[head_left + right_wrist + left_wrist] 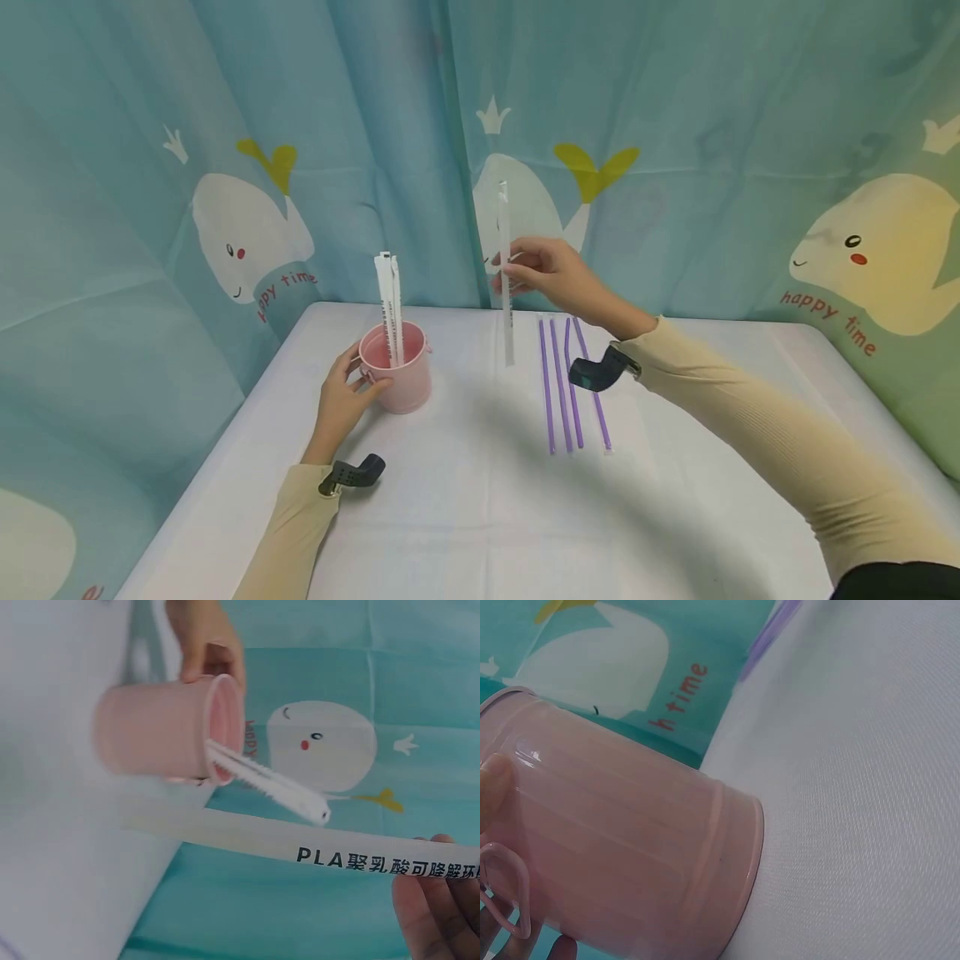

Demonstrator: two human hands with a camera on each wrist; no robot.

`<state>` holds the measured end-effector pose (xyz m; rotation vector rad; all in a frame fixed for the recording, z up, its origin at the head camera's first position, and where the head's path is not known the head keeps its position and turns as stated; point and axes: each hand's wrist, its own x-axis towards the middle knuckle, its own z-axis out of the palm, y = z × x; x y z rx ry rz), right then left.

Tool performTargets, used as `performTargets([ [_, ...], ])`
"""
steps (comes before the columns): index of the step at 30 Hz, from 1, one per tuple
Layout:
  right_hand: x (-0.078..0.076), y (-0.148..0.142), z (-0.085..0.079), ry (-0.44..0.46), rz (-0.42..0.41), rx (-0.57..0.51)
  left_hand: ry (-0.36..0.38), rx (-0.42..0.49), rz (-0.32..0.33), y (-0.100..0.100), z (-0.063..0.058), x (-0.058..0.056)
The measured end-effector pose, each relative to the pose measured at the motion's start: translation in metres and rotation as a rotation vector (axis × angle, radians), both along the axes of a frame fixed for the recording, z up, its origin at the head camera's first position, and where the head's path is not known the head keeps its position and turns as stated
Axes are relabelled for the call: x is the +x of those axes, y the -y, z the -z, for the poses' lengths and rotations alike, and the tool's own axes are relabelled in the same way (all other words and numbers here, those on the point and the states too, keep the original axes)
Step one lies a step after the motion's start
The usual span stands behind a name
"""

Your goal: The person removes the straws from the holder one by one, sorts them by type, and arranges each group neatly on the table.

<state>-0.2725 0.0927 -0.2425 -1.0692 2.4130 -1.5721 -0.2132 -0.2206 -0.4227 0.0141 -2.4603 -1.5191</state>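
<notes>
Straw (507, 310) | wrapped, upright | right hand (546, 271) pinches it near middle

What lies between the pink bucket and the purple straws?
In the head view, the tabletop between the pink bucket and purple straws is bare; the white strip held in the right hand shows across that gap.

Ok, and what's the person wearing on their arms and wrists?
The left sleeve and right sleeve are long and beige; the right shows fine ribbing and meets black material near the head view's lower right corner. Each wrist has a dark, angled device strapped on: left device, right device. No gloves show.
</notes>
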Motion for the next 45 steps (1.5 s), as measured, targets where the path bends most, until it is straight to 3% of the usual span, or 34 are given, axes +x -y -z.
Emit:
performTargets([
  [8, 0.018, -0.053, 0.015, 0.031, 0.0, 0.104, 0.001, 0.004, 0.004, 0.0, 0.001, -0.001],
  [19, 0.025, -0.129, 0.049, 0.121, 0.149, 0.258, -0.017, 0.002, 0.003, -0.001, 0.0, -0.002],
  [26, 0.013, -0.161, 0.074, 0.193, 0.238, 0.326, 0.002, 0.004, -0.003, 0.0, 0.0, -0.002],
  [30, 0.002, -0.172, 0.087, 0.246, 0.264, 0.312, 0.006, 0.007, -0.005, 0.0, 0.001, -0.002],
  [45, -0.033, -0.171, 0.119, 0.395, 0.237, 0.241, 0.003, 0.005, -0.011, 0.0, 0.002, -0.002],
])
